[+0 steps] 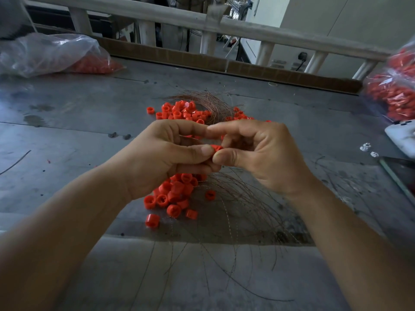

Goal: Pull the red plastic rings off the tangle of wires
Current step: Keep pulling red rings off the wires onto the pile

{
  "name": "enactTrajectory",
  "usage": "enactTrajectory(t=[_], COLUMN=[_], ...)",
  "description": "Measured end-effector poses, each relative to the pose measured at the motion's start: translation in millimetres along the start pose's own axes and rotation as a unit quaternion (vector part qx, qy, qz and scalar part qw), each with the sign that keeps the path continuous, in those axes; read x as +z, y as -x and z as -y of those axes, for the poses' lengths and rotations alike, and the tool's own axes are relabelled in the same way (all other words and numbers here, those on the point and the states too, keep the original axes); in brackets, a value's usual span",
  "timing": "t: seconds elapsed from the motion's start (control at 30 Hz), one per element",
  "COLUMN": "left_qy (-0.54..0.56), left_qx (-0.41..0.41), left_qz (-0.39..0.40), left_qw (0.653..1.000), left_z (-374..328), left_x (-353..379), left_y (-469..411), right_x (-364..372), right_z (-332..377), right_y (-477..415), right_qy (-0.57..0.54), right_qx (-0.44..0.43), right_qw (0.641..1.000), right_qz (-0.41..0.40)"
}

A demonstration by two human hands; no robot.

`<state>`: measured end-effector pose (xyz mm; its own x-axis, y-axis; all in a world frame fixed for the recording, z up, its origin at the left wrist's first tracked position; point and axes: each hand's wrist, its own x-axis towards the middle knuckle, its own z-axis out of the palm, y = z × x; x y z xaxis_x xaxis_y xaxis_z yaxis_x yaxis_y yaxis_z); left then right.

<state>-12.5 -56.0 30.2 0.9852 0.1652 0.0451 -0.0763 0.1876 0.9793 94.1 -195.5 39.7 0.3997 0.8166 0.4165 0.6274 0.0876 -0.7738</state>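
Observation:
Both hands meet above the middle of the grey metal table [67, 135]. My left hand [166, 153] and my right hand [256, 151] pinch one small red plastic ring [216, 148] between thumbs and fingers. Under the hands lies a pile of loose red rings [175, 194], with another heap of rings [184, 112] beyond the hands. Thin coppery wires [242, 205] fan out toward the near edge, and a second wire tangle [213, 102] sits behind the far heap. Whether a wire runs through the held ring is hidden by my fingers.
A clear plastic bag [49, 55] with red rings lies at the far left. Another bag of red rings [395, 93] stands at the right edge, with a white phone [402, 135] just below it. A cardboard strip [202, 61] and wooden railing [202, 21] bound the table's far side.

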Motion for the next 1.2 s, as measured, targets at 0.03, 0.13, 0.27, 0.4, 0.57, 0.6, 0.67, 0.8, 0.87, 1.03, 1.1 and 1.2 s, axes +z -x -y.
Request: enactTrajectory(t=[0.03, 0.13, 0.27, 0.4, 0.57, 0.6, 0.67, 0.8, 0.87, 1.03, 1.1, 1.2], left_qy=[-0.002, -0.006, 0.003, -0.101, -0.122, -0.116, -0.103, -0.103, -0.104, -0.088, -0.083, -0.069], left_qx=[-0.005, -0.014, 0.002, 0.058, 0.074, 0.076, 0.079, 0.075, 0.075, 0.078, 0.077, 0.071], left_qz=[0.009, 0.016, 0.011, -0.012, -0.006, -0.002, 0.002, 0.004, 0.001, -0.026, -0.026, -0.023], left_qw=[1.000, 1.000, 1.000, 0.993, 0.990, 0.990, 0.992, 0.992, 0.992, 0.993, 0.993, 0.995], left_z=[-0.5, -0.4, -0.3, 1.4, 1.7, 1.5, 1.1, 1.6, 2.2, 1.6, 0.1, -1.9], left_x=[-0.4, -0.2, 3.0, 10.4, 13.7, 13.9, 14.4, 15.1, 15.3, 13.5, 10.5, 6.7], left_y=[0.6, 0.9, 0.8, 1.7, 4.0, 4.7, 5.4, 5.9, 5.6, 3.2, 2.9, 3.2], right_x=[-0.9, -1.5, 2.3, 4.6, 8.9, 9.8, 10.4, 10.4, 10.1, 7.7, 6.0, 3.2], right_z=[1.0, 2.0, 0.0, -2.1, -0.6, 0.0, 1.1, 1.7, 2.0, -0.6, -1.4, -1.6], right_y=[-0.2, -0.8, 0.2, 1.4, 3.5, 4.4, 5.3, 6.2, 5.9, 2.6, 1.3, 1.4], right_qy=[0.017, 0.057, 0.098, 0.143, 0.144, 0.136, 0.129, 0.142, 0.134, 0.068, 0.048, 0.021], right_qx=[0.001, -0.003, -0.016, -0.021, -0.016, -0.015, -0.018, -0.015, -0.012, -0.002, -0.010, -0.018], right_qw=[1.000, 0.996, 0.994, 0.989, 0.989, 0.990, 0.991, 0.989, 0.990, 0.998, 0.999, 0.999], right_qz=[0.025, 0.063, 0.049, 0.038, 0.032, 0.029, 0.022, 0.026, 0.028, 0.000, -0.015, -0.020])
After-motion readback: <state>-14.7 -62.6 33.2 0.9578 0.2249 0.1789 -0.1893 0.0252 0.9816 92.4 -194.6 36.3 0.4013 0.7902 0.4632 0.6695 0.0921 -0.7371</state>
